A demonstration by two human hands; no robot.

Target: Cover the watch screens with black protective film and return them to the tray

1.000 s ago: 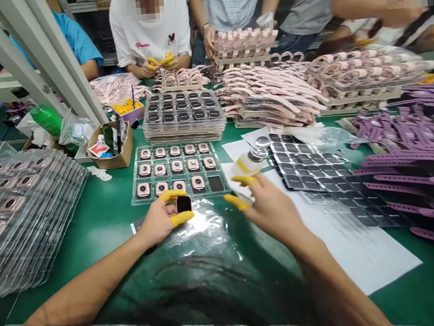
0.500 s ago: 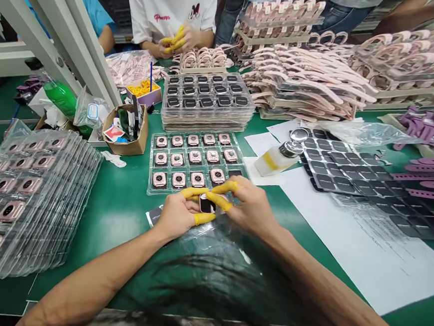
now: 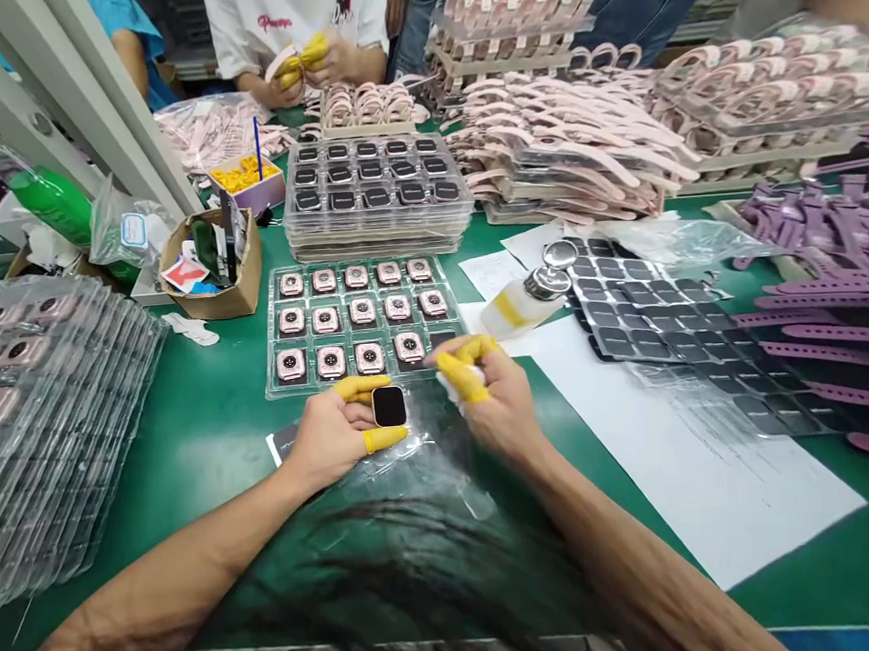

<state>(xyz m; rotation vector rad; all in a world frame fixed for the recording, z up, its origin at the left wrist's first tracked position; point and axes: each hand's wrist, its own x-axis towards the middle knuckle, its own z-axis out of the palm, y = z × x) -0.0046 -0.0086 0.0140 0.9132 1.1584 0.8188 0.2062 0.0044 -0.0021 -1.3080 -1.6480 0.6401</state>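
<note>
A square watch body [image 3: 389, 406] with a dark screen facing up is held by its edges between the yellow-covered fingers of my left hand [image 3: 337, 428]. To the right, my right hand [image 3: 496, 391] is pinched around a small white cloth [image 3: 454, 379], apart from the watch. Just beyond both hands lies a clear plastic tray [image 3: 268, 364] of pink watch bodies, backs facing up; its near right compartment holds no pink watch body. Below my hands, clear plastic film [image 3: 408, 468] rests on the green table [image 3: 224, 432].
Stacked trays of watches [image 3: 57, 415] stand at left, beside a cardboard box [image 3: 229, 297]. Further back are stacked trays of dark screens [image 3: 378, 230] and pink straps [image 3: 563, 145]. A bottle [image 3: 515, 304], white paper [image 3: 640, 450], black sheets [image 3: 675, 327] and purple straps [image 3: 833, 224] lie right. A person's hands [image 3: 301, 65] work opposite.
My right hand has moved away from the watch with the white cloth, leaving the dark screen uncovered in my left hand. The camera view has shifted to the right.
</note>
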